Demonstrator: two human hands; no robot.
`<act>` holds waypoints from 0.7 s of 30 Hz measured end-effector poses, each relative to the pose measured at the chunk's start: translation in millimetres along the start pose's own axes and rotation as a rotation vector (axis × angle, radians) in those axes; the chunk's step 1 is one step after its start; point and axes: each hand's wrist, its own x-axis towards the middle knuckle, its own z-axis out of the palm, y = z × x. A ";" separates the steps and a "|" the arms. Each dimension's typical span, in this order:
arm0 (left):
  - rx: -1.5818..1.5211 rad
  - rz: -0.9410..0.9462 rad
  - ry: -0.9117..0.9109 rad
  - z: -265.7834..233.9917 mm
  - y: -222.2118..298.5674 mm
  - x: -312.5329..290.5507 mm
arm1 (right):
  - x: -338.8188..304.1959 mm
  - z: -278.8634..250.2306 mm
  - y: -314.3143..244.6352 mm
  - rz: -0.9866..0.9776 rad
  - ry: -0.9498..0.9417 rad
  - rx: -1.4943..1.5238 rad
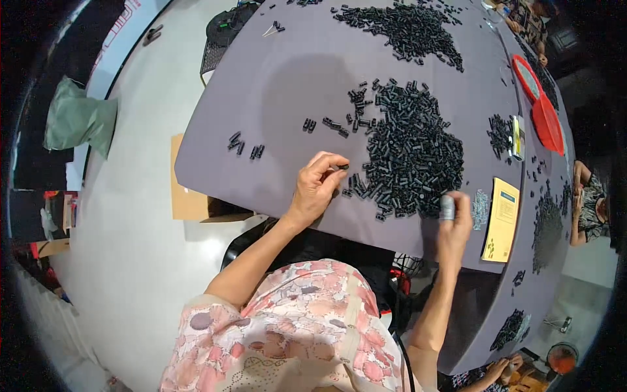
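Observation:
My left hand (318,186) pinches a small black cylindrical piece (343,167) between thumb and fingertips, just above the table. To its right spreads a large heap of small black cylindrical pieces (415,153). At the heap's lower right edge is my right hand (455,225), its fingers curled together, with a grey finger cover (447,208) on one digit. What its fingertips hold, if anything, is hidden. Left of the heap lie loose black pieces in short rows (309,125), and more pieces (257,151) lie nearer the table's left edge.
The grey-covered table (228,98) bears another black heap (418,29) farther off. On the right are small clear pieces (481,209), a yellow booklet (501,219) and red baskets (547,123). Other people's hands (578,176) work along the far right side. A cardboard box (189,202) stands below the left edge.

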 end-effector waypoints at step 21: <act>-0.524 -0.333 0.032 -14.9 -1.4 8.6 | -12.4 108.9 -99.5 -0.270 -0.269 0.307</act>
